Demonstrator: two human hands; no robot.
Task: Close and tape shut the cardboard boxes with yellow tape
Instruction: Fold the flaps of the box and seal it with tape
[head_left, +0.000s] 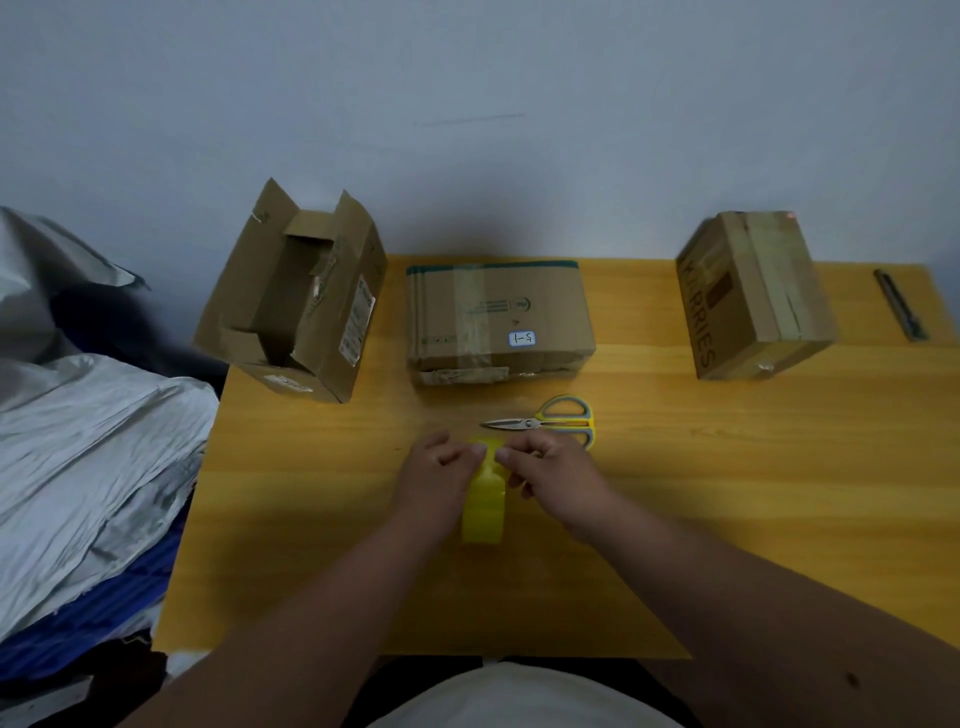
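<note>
A yellow wooden counter (727, 493) carries three brown cardboard boxes: an open-flapped one (296, 301) at far left, a flat closed one (498, 322) in the middle, a taped upright one (753, 296) at right. Near the front centre, the left hand (434, 478) and right hand (550, 467) both grip the yellow tape roll (484, 506), fingers pinching its top. Yellow-and-grey-handled scissors (545, 422) lie just behind.

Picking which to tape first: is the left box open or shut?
Open: the left box has its flaps standing up and its inside showing.
</note>
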